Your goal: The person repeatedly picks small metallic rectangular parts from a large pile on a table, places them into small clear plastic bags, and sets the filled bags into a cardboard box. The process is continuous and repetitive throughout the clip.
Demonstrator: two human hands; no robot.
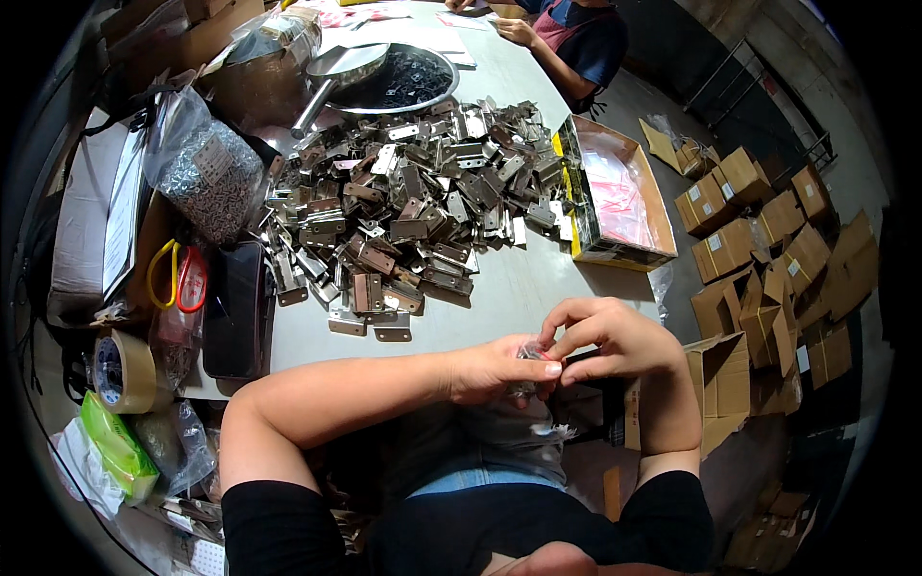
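Observation:
My left hand [492,372] is closed around a small clear plastic bag [531,352] with greyish contents and a touch of red, held over my lap just off the table's near edge. The fingertips of my right hand [615,338] are bent together at the bag's right side; whether they pinch its edge is hard to make out. Beyond my hands, a large heap of bent metal brackets with holes [413,206] covers the middle of the table. To its right stands an open box [661,216] filled with flat clear bags printed in red.
A steel bowl of dark small parts [408,82] with a metal scoop [346,65] stands behind the heap. At left are a bag of screws [209,178], scissors [178,278], a phone [233,312] and tape [130,370]. A co-worker [571,43] sits opposite; cartons [725,250] crowd the right-hand floor.

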